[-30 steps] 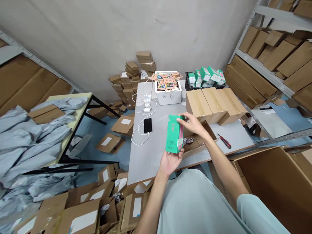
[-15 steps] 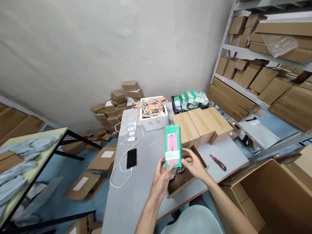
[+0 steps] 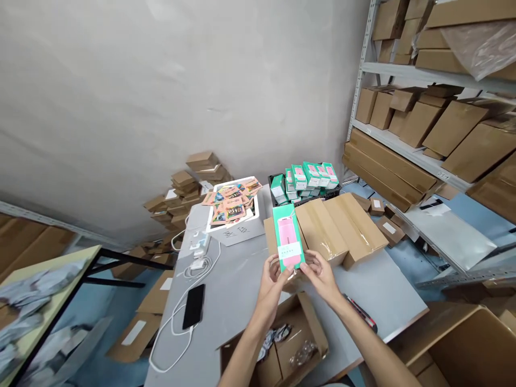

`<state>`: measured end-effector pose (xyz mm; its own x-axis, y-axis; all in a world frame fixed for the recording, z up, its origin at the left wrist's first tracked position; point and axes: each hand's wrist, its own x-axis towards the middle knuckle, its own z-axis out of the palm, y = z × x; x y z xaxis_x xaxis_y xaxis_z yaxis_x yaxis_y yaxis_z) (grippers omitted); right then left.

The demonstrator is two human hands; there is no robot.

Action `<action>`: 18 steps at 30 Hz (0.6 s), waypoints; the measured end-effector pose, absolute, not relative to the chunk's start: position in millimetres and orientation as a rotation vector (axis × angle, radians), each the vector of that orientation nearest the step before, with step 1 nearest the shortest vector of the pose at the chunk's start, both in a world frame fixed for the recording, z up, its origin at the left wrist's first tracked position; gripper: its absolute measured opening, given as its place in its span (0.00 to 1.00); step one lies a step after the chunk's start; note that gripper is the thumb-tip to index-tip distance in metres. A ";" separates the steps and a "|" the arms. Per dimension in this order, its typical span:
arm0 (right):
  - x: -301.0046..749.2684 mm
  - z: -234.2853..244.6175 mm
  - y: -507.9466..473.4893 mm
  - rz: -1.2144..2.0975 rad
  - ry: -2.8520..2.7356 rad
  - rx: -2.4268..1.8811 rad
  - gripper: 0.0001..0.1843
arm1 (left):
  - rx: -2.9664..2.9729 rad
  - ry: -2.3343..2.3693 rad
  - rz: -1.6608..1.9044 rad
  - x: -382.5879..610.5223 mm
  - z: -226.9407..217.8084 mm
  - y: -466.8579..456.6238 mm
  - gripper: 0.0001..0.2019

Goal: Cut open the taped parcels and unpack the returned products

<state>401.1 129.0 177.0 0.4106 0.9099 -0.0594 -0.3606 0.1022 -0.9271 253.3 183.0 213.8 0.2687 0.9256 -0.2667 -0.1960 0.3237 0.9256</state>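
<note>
A green box with a pink product picture [image 3: 287,235] stands upright in both my hands above the grey table [image 3: 237,301]. My left hand [image 3: 273,277] grips its lower left edge. My right hand [image 3: 321,272] pinches its lower right corner. Below my hands an open cardboard box [image 3: 282,349] lies on the table with crumpled plastic wraps inside.
Three sealed cardboard cartons [image 3: 334,228] sit behind the green box. A black crate of similar green boxes [image 3: 306,180], a white foam box of colourful packets [image 3: 234,207], a phone [image 3: 194,306] on a white cable, and a red utility knife [image 3: 360,313] are on the table. Shelves of cartons [image 3: 435,129] stand at right.
The camera tilted up and shifted. The green box rose and moved farther over the table, and my right hand came onto its lower corner so both hands hold it.
</note>
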 end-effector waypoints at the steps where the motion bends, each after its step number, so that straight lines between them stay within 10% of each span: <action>1: 410.2 176.4 139.3 1.053 -0.642 -1.082 0.34 | 0.934 1.020 0.921 261.1 214.2 191.8 0.36; 18: 446.2 173.2 416.2 1.233 -0.299 -0.982 0.30 | 0.837 1.117 1.139 327.9 203.4 442.6 0.20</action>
